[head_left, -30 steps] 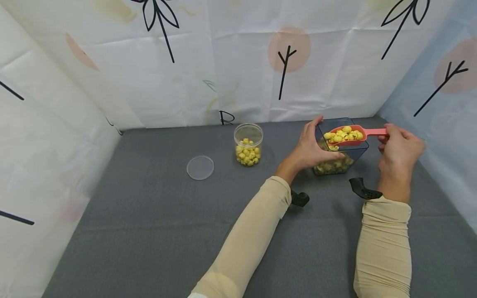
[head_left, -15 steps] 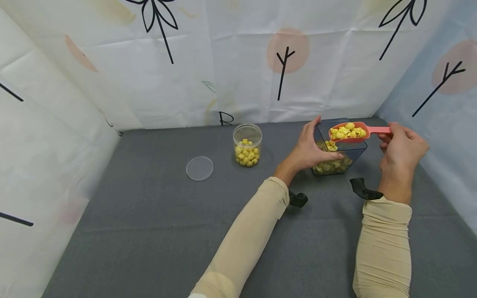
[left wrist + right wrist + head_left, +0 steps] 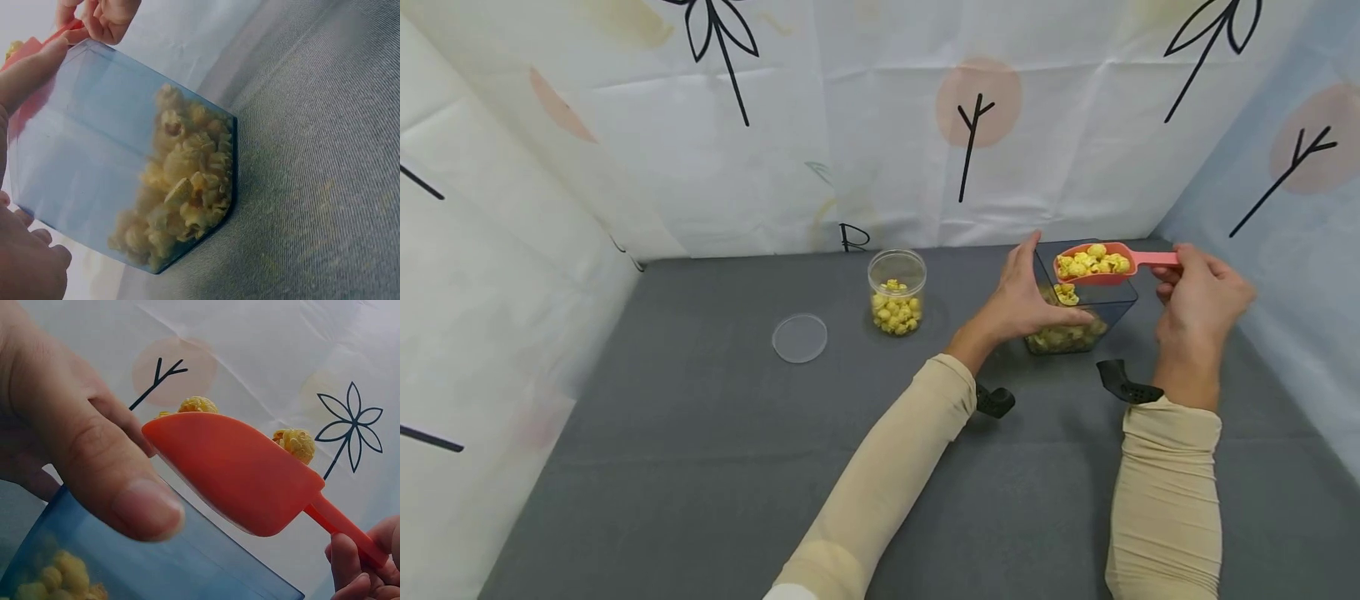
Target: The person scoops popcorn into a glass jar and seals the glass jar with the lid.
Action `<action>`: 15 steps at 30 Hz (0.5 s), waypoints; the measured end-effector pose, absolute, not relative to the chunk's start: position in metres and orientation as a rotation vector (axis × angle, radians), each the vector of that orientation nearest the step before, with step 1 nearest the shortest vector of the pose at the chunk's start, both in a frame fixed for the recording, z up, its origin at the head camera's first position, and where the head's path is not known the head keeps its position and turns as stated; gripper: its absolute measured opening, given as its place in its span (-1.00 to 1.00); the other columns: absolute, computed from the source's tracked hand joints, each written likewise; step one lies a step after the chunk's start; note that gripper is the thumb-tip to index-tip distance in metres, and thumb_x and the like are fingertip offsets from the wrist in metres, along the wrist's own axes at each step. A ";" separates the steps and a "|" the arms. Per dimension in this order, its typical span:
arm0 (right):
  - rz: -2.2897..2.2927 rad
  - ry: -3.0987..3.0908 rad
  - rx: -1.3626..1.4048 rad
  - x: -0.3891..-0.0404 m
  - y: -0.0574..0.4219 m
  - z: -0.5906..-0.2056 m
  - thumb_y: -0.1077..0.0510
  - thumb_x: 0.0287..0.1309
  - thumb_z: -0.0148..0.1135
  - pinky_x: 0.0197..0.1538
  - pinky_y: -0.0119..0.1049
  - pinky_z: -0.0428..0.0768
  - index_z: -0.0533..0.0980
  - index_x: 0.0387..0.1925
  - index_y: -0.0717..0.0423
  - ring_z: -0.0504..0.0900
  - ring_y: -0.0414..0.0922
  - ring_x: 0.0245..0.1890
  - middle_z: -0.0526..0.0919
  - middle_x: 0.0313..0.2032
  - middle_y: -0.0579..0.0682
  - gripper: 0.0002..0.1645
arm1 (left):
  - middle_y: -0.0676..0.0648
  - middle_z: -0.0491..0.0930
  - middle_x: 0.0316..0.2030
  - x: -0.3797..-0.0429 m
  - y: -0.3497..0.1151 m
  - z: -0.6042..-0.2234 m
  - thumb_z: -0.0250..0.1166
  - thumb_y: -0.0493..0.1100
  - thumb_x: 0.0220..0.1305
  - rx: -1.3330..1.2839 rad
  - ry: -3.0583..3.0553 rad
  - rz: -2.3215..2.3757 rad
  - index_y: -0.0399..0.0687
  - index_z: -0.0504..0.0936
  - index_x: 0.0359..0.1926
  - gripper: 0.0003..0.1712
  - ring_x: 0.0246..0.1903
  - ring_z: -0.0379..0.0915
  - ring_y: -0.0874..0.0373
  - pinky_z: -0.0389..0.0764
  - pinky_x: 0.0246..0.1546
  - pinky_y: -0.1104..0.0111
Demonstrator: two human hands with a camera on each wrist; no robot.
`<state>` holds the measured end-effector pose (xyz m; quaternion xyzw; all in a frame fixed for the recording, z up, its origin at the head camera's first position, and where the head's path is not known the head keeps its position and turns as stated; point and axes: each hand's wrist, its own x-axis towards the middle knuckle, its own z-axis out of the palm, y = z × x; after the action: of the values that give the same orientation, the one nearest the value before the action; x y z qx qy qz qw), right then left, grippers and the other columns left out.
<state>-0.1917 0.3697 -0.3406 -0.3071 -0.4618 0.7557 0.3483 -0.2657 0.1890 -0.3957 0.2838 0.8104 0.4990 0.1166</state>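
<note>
A pink-red scoop [image 3: 237,469] is heaped with yellow popcorn [image 3: 1093,262]. My right hand [image 3: 1204,296] pinches the end of its handle, keeping the scoop roughly level above a clear, blue-tinted plastic container [image 3: 1118,310]. More popcorn [image 3: 187,181] lies in the bottom of this container, which tapers towards its base and stands on the table. With the thumb along the near wall and the fingers round the left side, my left hand [image 3: 1026,298] holds the container near its rim. Part of the container's opening is hidden under the scoop.
Left of the container stands a clear round jar [image 3: 898,271], uncovered and partly filled with popcorn. A clear round lid [image 3: 800,338] lies flat farther left on the grey tabletop [image 3: 715,417]. Patterned white cloth [image 3: 880,125] hangs behind and along both sides.
The loaded scoop shifted slightly right and rose, then came back left a little, staying over the container. My left hand keeps holding the container in place.
</note>
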 end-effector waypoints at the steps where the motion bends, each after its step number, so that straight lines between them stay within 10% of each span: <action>1: 1.960 -1.195 -0.786 -0.192 0.369 -0.340 0.17 0.20 0.46 -0.59 -0.51 0.51 0.75 -0.26 0.16 0.59 -0.22 -0.71 0.75 -0.54 -0.03 -0.87 | 0.09 -0.15 0.63 -0.265 0.188 -0.394 0.62 0.19 -0.03 0.835 2.376 1.464 0.42 -0.34 0.63 0.50 0.60 -0.08 0.16 0.36 0.47 0.11; 15: 1.950 -1.216 -0.715 -0.195 0.360 -0.332 0.21 0.26 0.38 -0.57 -0.51 0.52 0.74 -0.27 0.20 0.56 -0.21 -0.73 0.73 -0.60 -0.02 -0.88 | 0.12 -0.10 0.61 -0.265 0.170 -0.376 0.61 0.18 0.01 0.853 2.367 1.567 0.54 -0.32 0.60 0.45 0.58 -0.03 0.17 0.36 0.46 0.05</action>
<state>-0.1948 0.3602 -0.3323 -0.2771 -0.4717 0.7562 0.3591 -0.2647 0.1701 -0.3764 0.2865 0.7954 0.5266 0.0887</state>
